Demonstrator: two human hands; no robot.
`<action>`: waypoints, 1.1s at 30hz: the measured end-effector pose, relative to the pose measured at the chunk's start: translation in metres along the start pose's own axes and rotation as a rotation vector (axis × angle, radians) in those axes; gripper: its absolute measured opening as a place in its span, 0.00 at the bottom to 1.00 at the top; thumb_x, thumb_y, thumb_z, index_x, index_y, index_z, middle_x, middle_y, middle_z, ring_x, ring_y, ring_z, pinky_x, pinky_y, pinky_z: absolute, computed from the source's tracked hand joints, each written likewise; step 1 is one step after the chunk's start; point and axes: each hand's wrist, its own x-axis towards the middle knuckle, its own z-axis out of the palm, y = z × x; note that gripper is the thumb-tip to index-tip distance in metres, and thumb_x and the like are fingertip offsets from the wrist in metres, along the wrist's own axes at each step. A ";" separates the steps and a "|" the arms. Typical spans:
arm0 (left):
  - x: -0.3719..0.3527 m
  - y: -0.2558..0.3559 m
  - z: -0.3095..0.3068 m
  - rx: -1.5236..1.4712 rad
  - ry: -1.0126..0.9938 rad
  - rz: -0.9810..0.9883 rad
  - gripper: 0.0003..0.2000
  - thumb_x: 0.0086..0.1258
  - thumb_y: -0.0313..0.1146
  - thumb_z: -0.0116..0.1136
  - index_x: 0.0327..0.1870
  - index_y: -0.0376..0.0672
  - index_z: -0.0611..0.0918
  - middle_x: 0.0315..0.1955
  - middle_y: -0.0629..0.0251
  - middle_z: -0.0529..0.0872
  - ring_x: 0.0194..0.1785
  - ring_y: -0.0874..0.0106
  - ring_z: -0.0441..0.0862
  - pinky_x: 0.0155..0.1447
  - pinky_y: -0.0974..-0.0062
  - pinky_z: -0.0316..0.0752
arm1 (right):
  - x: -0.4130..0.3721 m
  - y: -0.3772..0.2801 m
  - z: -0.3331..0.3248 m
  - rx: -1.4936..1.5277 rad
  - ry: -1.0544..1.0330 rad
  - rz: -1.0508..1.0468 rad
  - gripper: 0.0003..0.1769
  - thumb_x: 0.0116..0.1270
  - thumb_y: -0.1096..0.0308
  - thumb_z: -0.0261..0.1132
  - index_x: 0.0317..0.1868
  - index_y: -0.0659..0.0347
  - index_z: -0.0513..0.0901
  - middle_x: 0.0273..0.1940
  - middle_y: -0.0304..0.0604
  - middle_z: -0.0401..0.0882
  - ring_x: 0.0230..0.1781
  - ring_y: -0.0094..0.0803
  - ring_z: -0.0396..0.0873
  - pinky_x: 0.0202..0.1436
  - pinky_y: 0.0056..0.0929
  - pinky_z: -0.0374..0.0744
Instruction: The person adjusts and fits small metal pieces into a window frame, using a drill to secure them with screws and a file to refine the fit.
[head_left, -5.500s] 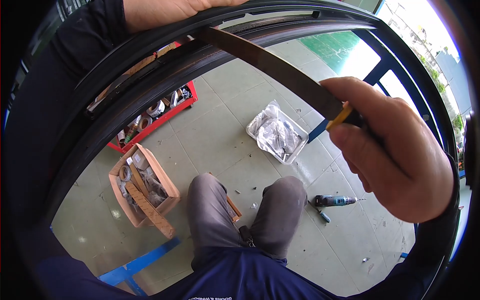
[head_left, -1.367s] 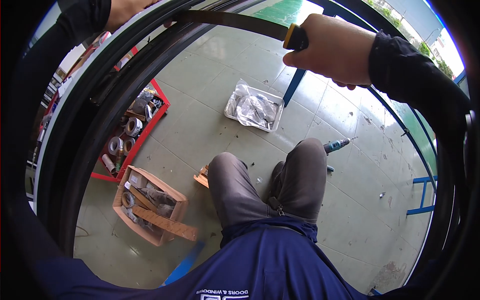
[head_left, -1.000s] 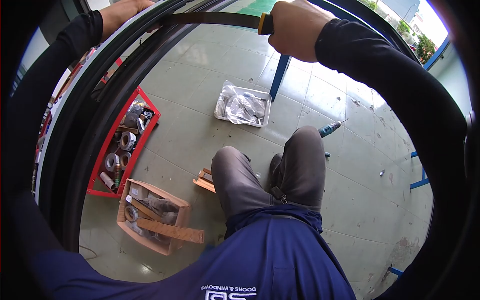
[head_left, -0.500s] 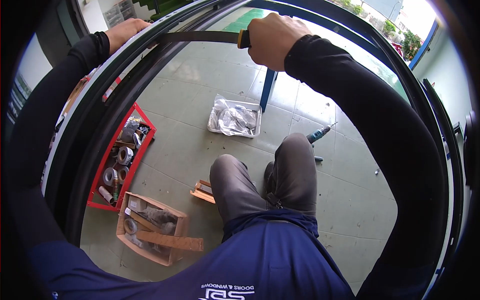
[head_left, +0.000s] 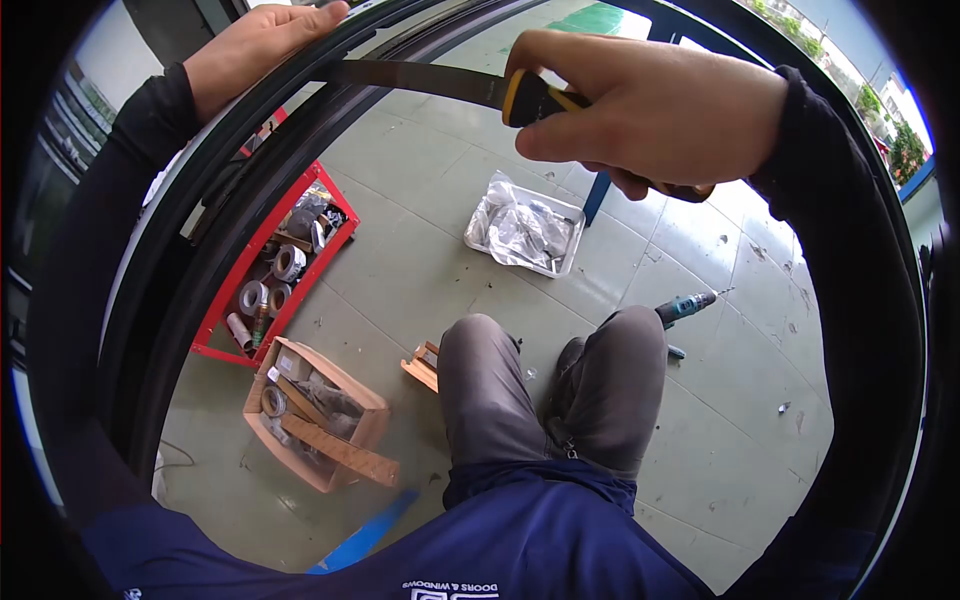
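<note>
My right hand [head_left: 650, 110] is wrapped round the black-and-yellow handle [head_left: 535, 98] of a hand saw at the upper middle. The saw's long thin blade [head_left: 425, 80] runs left to the dark frame, where its far end is hidden by the profile. My left hand [head_left: 265, 45] rests on the outer edge of the black frame [head_left: 225, 130] at the upper left, just above the blade's far end. Its thumb points right along the profile, and its other fingers are partly hidden.
Below on the tiled floor are a white tray [head_left: 573, 250] with plastic bags, a cordless drill [head_left: 688, 306], a red rack [head_left: 305, 285] holding tape rolls, and a cardboard box [head_left: 370, 430] of scraps. A blue strip [head_left: 365, 535] lies near the box.
My right hand has moved right and nearer with the saw, showing more of its handle. The view has shifted, and the left thumb now shows on top of the frame.
</note>
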 end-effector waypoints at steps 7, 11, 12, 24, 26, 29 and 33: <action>-0.005 0.006 0.016 -0.062 0.107 0.093 0.24 0.76 0.50 0.60 0.59 0.38 0.79 0.41 0.66 0.87 0.40 0.82 0.87 0.49 0.84 0.83 | 0.013 0.025 -0.002 0.401 -0.129 -0.038 0.21 0.77 0.55 0.58 0.59 0.63 0.73 0.23 0.39 0.76 0.12 0.22 0.74 0.17 0.18 0.77; -0.003 0.009 0.017 -0.152 0.092 0.042 0.24 0.76 0.49 0.60 0.61 0.38 0.78 0.42 0.65 0.87 0.41 0.82 0.87 0.49 0.84 0.83 | 0.040 0.058 -0.007 0.570 -0.118 -0.081 0.26 0.77 0.53 0.56 0.60 0.70 0.73 0.20 0.38 0.75 0.12 0.22 0.76 0.16 0.17 0.78; -0.005 0.012 0.022 -0.160 0.124 0.047 0.24 0.76 0.49 0.60 0.60 0.38 0.79 0.42 0.66 0.87 0.41 0.82 0.87 0.49 0.85 0.83 | 0.044 0.063 -0.004 0.584 -0.126 -0.087 0.27 0.78 0.53 0.55 0.64 0.69 0.71 0.21 0.39 0.75 0.12 0.23 0.76 0.17 0.17 0.78; -0.009 0.050 0.052 -0.051 0.426 -0.103 0.18 0.79 0.46 0.57 0.49 0.36 0.82 0.37 0.67 0.86 0.38 0.80 0.82 0.45 0.81 0.79 | 0.003 0.061 0.073 1.601 -0.140 -0.183 0.48 0.49 0.69 0.64 0.72 0.77 0.59 0.33 0.57 0.82 0.15 0.34 0.81 0.19 0.24 0.82; -0.006 0.052 0.055 -0.017 0.460 -0.175 0.18 0.78 0.46 0.58 0.49 0.37 0.82 0.37 0.67 0.87 0.38 0.79 0.83 0.45 0.82 0.79 | 0.006 0.053 0.083 1.806 -0.174 -0.365 0.53 0.42 0.72 0.64 0.72 0.79 0.57 0.37 0.62 0.83 0.18 0.37 0.83 0.22 0.26 0.84; -0.008 0.057 0.055 -0.006 0.451 -0.191 0.18 0.77 0.47 0.58 0.49 0.37 0.82 0.37 0.66 0.87 0.37 0.79 0.83 0.44 0.81 0.79 | -0.001 0.039 0.055 1.680 -0.225 -0.125 0.52 0.43 0.74 0.63 0.73 0.78 0.57 0.39 0.62 0.82 0.17 0.36 0.82 0.22 0.25 0.83; -0.010 0.052 0.050 0.002 0.414 -0.142 0.18 0.78 0.47 0.58 0.50 0.38 0.82 0.36 0.67 0.87 0.36 0.79 0.83 0.44 0.82 0.79 | 0.002 0.026 0.064 1.879 -0.178 -0.115 0.48 0.44 0.75 0.63 0.71 0.76 0.63 0.36 0.60 0.83 0.16 0.34 0.80 0.20 0.26 0.82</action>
